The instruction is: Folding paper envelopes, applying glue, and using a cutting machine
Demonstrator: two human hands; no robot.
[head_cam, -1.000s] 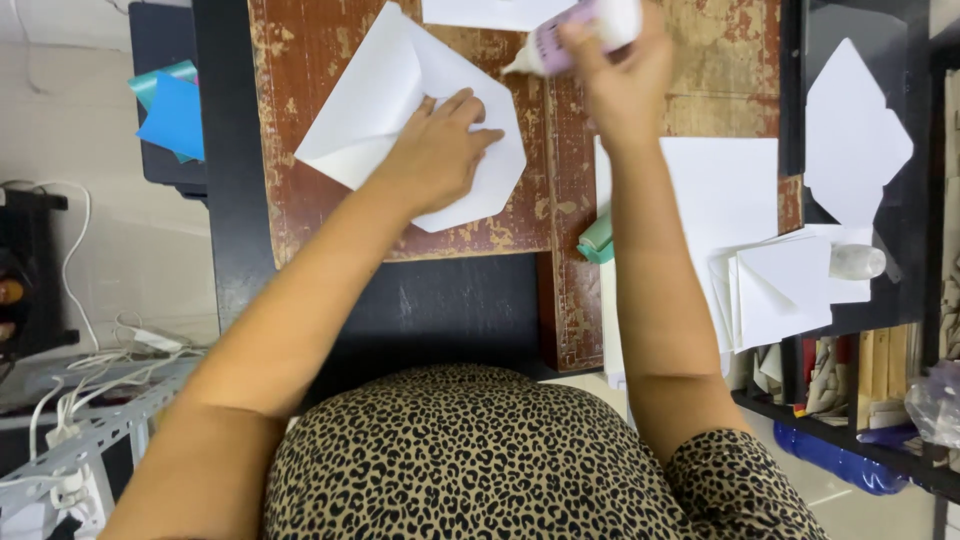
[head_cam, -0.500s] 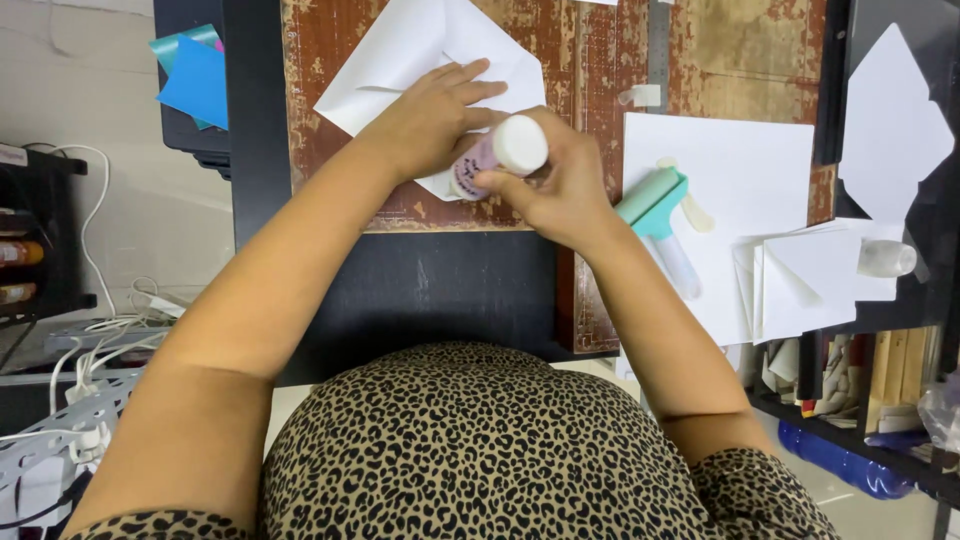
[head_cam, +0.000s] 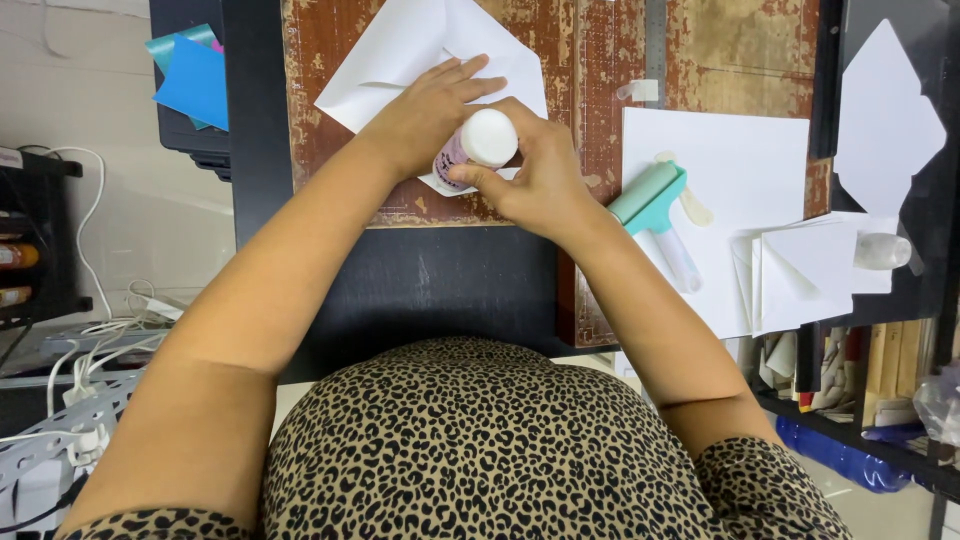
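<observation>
A glue stick (head_cam: pixel 478 148) with a white cap and purple body sits between both hands over the brown work mat (head_cam: pixel 590 80). My right hand (head_cam: pixel 535 178) grips its capped end with the fingertips. My left hand (head_cam: pixel 425 115) wraps the purple body and also rests on a folded white paper (head_cam: pixel 405 50) lying on the mat. The paper's lower right part is hidden under my hands.
A teal roller tool (head_cam: pixel 655 205) lies on a white sheet (head_cam: pixel 735 160) to the right. Folded white papers (head_cam: pixel 810 275) and a clear small object (head_cam: pixel 882 250) sit further right. Blue paper (head_cam: pixel 192 82) is at the left, cables (head_cam: pixel 80 330) lower left.
My right hand came down from the far edge of the mat with the glue stick and met my left hand over the folded paper. Since half a second ago, little has moved.
</observation>
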